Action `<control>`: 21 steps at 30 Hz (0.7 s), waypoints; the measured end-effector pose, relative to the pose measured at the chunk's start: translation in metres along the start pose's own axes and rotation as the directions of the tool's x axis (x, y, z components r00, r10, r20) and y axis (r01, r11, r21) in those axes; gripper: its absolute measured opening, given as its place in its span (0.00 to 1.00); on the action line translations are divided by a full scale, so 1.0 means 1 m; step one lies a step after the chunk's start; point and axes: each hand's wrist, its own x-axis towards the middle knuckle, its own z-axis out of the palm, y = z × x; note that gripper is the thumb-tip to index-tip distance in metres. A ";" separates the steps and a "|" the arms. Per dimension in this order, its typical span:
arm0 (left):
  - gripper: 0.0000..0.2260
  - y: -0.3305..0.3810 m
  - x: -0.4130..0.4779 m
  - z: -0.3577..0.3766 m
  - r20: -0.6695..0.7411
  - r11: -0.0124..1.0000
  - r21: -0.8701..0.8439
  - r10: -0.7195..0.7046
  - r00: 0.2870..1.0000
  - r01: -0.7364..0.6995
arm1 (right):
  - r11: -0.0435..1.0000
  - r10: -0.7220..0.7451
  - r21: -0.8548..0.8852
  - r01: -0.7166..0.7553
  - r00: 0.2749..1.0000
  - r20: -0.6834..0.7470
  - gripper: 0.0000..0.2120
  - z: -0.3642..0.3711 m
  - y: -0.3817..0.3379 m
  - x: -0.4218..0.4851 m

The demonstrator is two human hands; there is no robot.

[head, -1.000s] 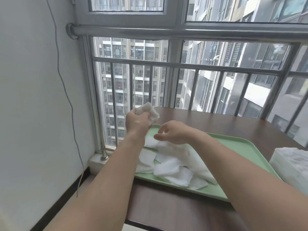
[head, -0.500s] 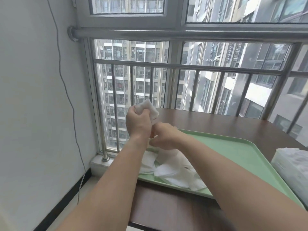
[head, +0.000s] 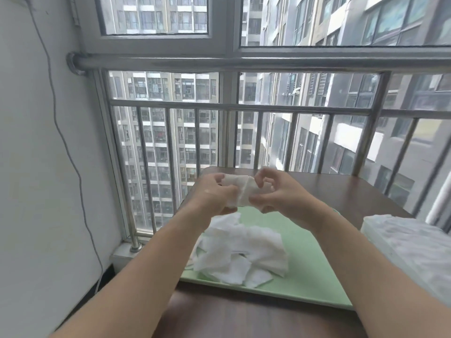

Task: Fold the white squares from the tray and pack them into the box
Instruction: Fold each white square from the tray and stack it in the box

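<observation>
The box [head: 412, 245] at the right is cut off by the frame edge, and its whitish top is too blurred to make out. The forearms hide both near corners of the green tray [head: 314, 254]. Above the tray, the left hand [head: 214, 195] and right hand [head: 280, 195] both pinch one white square [head: 240, 191], their curled fingers covering its ends. A loose pile of white squares [head: 241, 252] lies on the tray's left part. The brown desk [head: 346, 191] stands against a steel railing [head: 244, 107]; a grey cable [head: 66, 142] runs down the wall
</observation>
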 end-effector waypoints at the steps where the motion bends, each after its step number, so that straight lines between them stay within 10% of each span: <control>1: 0.17 0.000 0.001 0.004 0.025 1.000 0.014 0.001 1.000 -0.002 | 1.000 -0.004 0.003 0.004 1.000 0.017 0.14 -0.004 -0.003 -0.002; 11: 0.12 0.002 0.001 0.030 0.182 0.996 -0.019 0.085 0.980 -0.083 | 0.957 -0.026 0.282 0.069 0.988 -0.151 0.04 -0.034 0.004 -0.022; 21: 0.08 -0.006 -0.011 0.032 0.297 0.992 -0.066 0.120 0.947 -0.105 | 0.985 0.041 0.170 -0.030 0.997 -0.063 0.26 -0.037 0.005 -0.024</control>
